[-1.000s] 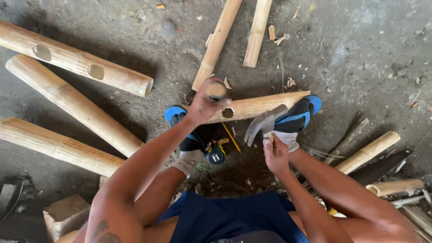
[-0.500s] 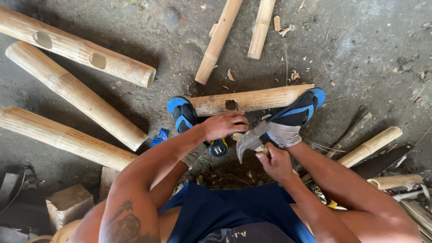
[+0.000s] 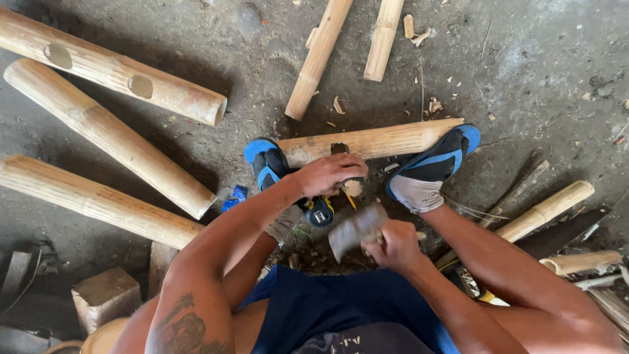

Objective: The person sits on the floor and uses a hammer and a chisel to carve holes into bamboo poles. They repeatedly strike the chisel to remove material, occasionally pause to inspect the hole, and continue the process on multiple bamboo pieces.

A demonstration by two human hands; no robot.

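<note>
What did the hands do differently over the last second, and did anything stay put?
The left hand came down off the top of the bamboo pole toward the body and now grips a short peg just below it. The right hand drew back toward the body, blade still in its grip. Both shoes still pin the pole, and the other poles have not shifted.

Bamboo workshop: cut poles point(image 3: 111, 69), shavings point(image 3: 432, 105)

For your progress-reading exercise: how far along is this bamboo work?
Done: two poles at upper left already carry cut holes. In hand: the pole pinned under both shoes shows one hole started; the left hand steadies a small piece by it, the right hand grips a flat blade. Left: several poles show no holes.
</note>
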